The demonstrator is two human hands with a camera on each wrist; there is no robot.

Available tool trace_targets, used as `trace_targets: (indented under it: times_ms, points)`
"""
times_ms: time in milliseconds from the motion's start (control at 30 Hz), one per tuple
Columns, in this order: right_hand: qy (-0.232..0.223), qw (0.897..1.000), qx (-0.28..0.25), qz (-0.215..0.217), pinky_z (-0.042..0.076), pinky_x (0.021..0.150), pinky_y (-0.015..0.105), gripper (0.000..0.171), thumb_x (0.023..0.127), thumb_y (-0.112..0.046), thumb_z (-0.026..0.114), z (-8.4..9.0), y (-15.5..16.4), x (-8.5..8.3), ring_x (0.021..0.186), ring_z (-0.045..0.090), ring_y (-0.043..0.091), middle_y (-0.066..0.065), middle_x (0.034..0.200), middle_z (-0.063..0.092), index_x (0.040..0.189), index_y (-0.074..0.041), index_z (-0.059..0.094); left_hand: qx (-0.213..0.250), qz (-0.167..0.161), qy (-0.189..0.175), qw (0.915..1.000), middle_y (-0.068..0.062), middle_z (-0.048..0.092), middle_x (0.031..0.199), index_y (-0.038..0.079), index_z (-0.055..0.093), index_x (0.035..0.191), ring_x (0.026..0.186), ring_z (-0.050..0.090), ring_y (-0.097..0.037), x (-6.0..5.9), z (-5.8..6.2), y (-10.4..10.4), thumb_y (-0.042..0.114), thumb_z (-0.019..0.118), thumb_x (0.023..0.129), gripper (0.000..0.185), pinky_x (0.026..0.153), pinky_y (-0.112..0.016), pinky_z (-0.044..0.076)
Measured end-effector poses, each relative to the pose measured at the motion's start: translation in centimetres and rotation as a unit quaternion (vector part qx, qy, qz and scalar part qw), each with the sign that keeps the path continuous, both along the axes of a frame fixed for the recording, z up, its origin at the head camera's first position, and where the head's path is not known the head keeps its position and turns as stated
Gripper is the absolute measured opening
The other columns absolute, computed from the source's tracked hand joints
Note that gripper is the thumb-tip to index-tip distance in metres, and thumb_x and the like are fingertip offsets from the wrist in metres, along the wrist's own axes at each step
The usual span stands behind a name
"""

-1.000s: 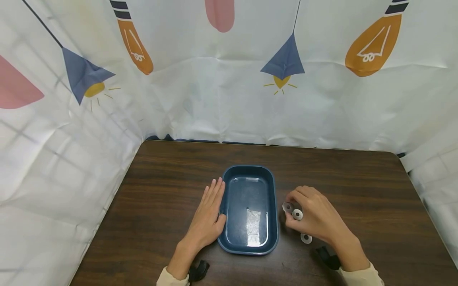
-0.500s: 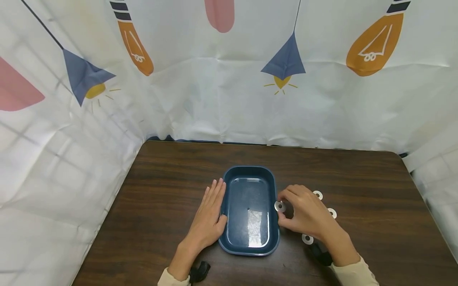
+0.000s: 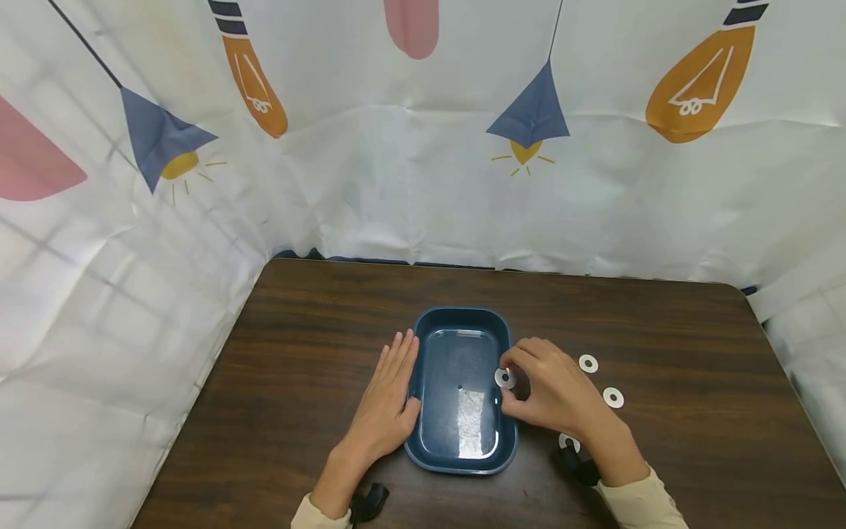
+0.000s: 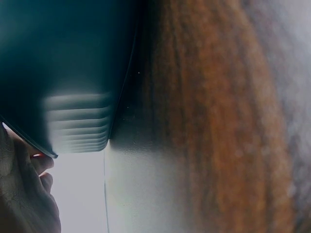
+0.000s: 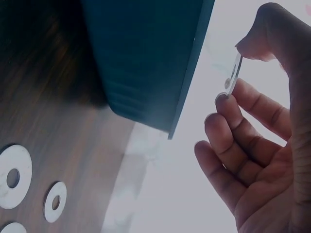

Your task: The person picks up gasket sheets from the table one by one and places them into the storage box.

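Observation:
A deep blue rectangular tray (image 3: 456,464) stands on the brown wooden table. Along its left rim lies my left hand (image 3: 380,411), fingers straight and touching the side. My right hand (image 3: 551,389) pinches a flat metal washer (image 3: 505,378) between thumb and fingers, above the tray's right rim. In the right wrist view this washer (image 5: 234,75) is seen nearly edge-on. On the table to the right lie more washers: one at the back (image 3: 588,364), a second (image 3: 613,397) nearer, and a third (image 3: 568,442) partly hidden by the black wrist strap.
The dark wood table (image 3: 317,323) reaches back to a white curtain (image 3: 370,184) printed with lamps and bulbs. Black camera straps (image 3: 369,502) sit on both wrists. The tray's raised walls stand between the hands.
My right hand has moved left with the pinched washer, from the table beside the tray to over its right rim. Two washers on the table came into view. The left hand stays in place.

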State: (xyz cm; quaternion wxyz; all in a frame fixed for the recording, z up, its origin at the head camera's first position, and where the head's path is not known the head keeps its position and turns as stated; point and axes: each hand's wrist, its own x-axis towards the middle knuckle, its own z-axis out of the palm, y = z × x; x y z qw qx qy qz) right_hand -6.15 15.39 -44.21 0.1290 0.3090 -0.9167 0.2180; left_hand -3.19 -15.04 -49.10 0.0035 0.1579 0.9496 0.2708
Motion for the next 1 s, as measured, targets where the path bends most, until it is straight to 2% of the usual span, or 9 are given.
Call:
trace_targets:
  times_ms: [167,367,533,600,800,1000]
  points:
    - [-0.008,1.000,0.008,-0.003,0.059,0.075,0.029,0.030,0.075,-0.033,0.084,0.1,-0.3,0.0,0.088,0.060,0.006,-0.010,0.095,0.069,0.100,-0.020,0.075,-0.001,0.001,-0.004,1.0000,0.005,0.004,0.181,0.020,0.010,0.172,0.169,-0.001,-0.014,0.0,0.0,0.1,0.014,0.057,0.096,0.089,0.136,-0.027,-0.007]
    - [-0.020,1.000,0.019,-0.007,0.060,0.077,0.029,0.029,0.076,-0.033,0.086,0.1,-0.9,-0.4,0.088,0.060,0.006,-0.010,0.095,0.070,0.101,-0.021,0.076,0.003,-0.001,0.003,1.0000,0.001,0.008,0.181,0.019,0.011,0.172,0.169,0.001,-0.016,0.1,0.1,0.0,0.013,0.056,0.096,0.089,0.135,-0.022,-0.010]
    - [-0.022,0.999,0.025,0.001,0.061,0.080,0.029,0.028,0.077,-0.033,0.085,0.2,-1.6,-1.0,0.088,0.060,0.007,-0.009,0.096,0.071,0.101,-0.021,0.076,0.004,0.001,-0.001,1.0000,0.006,0.005,0.181,0.020,0.010,0.172,0.169,0.000,-0.016,0.0,0.1,0.0,0.014,0.056,0.096,0.088,0.134,-0.021,-0.012]
    - [-0.025,0.999,0.029,0.005,0.061,0.080,0.028,0.027,0.078,-0.034,0.085,0.4,-1.9,-1.2,0.088,0.059,0.007,-0.010,0.095,0.070,0.100,-0.021,0.076,0.004,0.003,-0.005,1.0000,0.007,0.004,0.181,0.020,0.010,0.172,0.169,0.000,-0.015,0.0,0.1,0.0,0.014,0.056,0.097,0.088,0.136,-0.025,-0.008]
    - [-0.037,0.998,0.038,0.020,0.062,0.084,0.030,0.025,0.080,-0.034,0.084,0.9,-3.3,-1.9,0.089,0.060,0.008,-0.009,0.096,0.071,0.101,-0.022,0.077,-0.001,0.002,-0.008,1.0000,0.007,0.003,0.181,0.021,0.009,0.172,0.169,-0.001,-0.014,0.0,0.2,0.0,0.014,0.056,0.097,0.089,0.138,-0.051,0.012]
    - [-0.040,0.997,0.036,0.046,0.061,0.080,0.029,0.028,0.079,-0.032,0.085,1.0,-4.7,-2.7,0.088,0.061,0.009,-0.007,0.097,0.072,0.102,-0.018,0.076,-0.006,-0.002,-0.004,1.0000,0.003,0.006,0.181,0.020,0.009,0.172,0.169,-0.002,-0.015,-0.1,0.1,0.0,0.015,0.057,0.097,0.089,0.137,-0.055,0.015]
